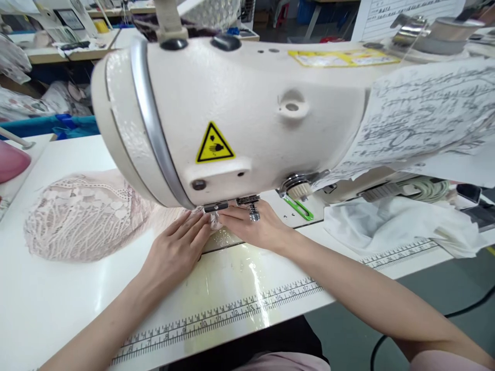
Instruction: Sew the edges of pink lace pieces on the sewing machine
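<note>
A white sewing machine point(247, 113) fills the middle of the view, and its head hides the needle. Pale pink lace fabric point(88, 216) lies on the table to the left, its narrow end running under the machine head. My left hand point(180, 242) rests flat on that end, fingers stretched forward. On the other side of the needle area, my right hand point(255, 224) lies palm down, fingers pointing left at the gathered cloth. Its fingertips are partly covered by the machine's metal parts. Both hands are close together, a small bit of fabric between them.
A printed ruler point(232, 314) runs along the table's front edge. White cloth point(398, 224) lies at the right, near a green plastic piece point(299, 207). Handwritten paper point(421, 108) hangs on the machine arm. A pink rounded object point(13, 161) sits at the far left.
</note>
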Available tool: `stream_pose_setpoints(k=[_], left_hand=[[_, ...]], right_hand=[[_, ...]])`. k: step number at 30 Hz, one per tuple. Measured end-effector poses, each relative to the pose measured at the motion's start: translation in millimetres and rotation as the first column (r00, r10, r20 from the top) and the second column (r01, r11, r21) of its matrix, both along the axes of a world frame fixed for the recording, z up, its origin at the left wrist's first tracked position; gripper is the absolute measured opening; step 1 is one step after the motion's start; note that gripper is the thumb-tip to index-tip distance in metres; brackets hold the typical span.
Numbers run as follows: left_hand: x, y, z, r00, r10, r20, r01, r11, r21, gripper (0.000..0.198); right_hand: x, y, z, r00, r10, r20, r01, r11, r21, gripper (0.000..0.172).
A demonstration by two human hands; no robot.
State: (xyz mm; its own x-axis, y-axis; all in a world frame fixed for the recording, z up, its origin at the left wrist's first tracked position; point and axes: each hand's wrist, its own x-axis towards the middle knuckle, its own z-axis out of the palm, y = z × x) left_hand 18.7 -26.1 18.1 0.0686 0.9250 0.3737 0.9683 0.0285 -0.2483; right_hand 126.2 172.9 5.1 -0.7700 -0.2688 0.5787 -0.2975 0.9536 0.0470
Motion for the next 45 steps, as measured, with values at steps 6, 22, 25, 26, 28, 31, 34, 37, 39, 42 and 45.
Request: stream_pose_setpoints(k=[6, 22, 25, 26, 28, 31, 34, 37, 39, 42, 45], left_hand=[[-4.5, -0.4, 2.9, 0.999, 0.009, 0.037, -0.009, 1.000, 0.003, 0.027], [-9.2, -1.5, 1.6, 0.994, 0.090, 0.065, -0.092, 0.996, 0.018, 0.025], [-6.6, -2.4, 2.0, 0.986, 0.112, 0.123, -0.116, 0.993, 0.029, 0.024], [-5.7, -2.8, 2.7, 0.985, 0.103, 0.141, -0.110, 0.993, 0.045, 0.023], [-4.1, -3.6, 4.9, 0.985, 0.069, 0.161, -0.083, 0.993, 0.082, 0.021], [-3.2, -4.8, 8.5, 0.990, 0.013, 0.137, -0.029, 0.993, 0.116, 0.020], [-3.7, -5.8, 10.1, 0.995, -0.015, 0.095, 0.004, 0.993, 0.119, 0.017], [-4.1, -6.7, 9.5, 0.997, -0.024, 0.070, 0.015, 0.992, 0.122, 0.017], [-4.2, -7.1, 8.8, 0.998, -0.031, 0.060, 0.023, 0.991, 0.130, 0.019], [-4.2, -7.6, 8.4, 0.997, -0.047, 0.056, 0.040, 0.991, 0.131, 0.023], [-4.0, -8.2, 8.7, 0.996, -0.060, 0.063, 0.051, 0.990, 0.133, 0.022]], right_hand=[[5.8, -8.9, 0.4, 0.991, -0.096, -0.093, 0.105, 0.990, 0.092, 0.025], [3.6, -19.3, -0.2, 0.990, -0.072, -0.119, 0.082, 0.994, 0.076, 0.027], [0.2, -18.6, -0.3, 0.996, -0.019, -0.085, 0.014, 0.998, -0.056, 0.023], [-1.0, -18.2, -0.7, 0.998, 0.003, -0.055, -0.008, 0.995, -0.099, 0.021], [-2.9, -17.6, -1.7, 0.999, 0.052, 0.008, -0.050, 0.988, -0.149, 0.018], [-3.5, -18.3, -2.2, 0.998, 0.062, 0.033, -0.056, 0.986, -0.157, 0.014], [-2.2, -20.0, -1.6, 1.000, 0.021, -0.014, -0.023, 0.992, -0.122, 0.009], [-1.4, -20.3, -2.7, 0.998, 0.040, -0.046, -0.043, 0.997, -0.058, 0.012], [-1.4, -19.7, -4.2, 0.997, 0.062, -0.047, -0.063, 0.998, -0.031, 0.017], [-1.6, -19.3, -5.3, 0.996, 0.079, -0.032, -0.080, 0.996, -0.030, 0.020], [-1.3, -19.9, -3.7, 0.997, 0.064, -0.032, -0.065, 0.997, -0.033, 0.018]])
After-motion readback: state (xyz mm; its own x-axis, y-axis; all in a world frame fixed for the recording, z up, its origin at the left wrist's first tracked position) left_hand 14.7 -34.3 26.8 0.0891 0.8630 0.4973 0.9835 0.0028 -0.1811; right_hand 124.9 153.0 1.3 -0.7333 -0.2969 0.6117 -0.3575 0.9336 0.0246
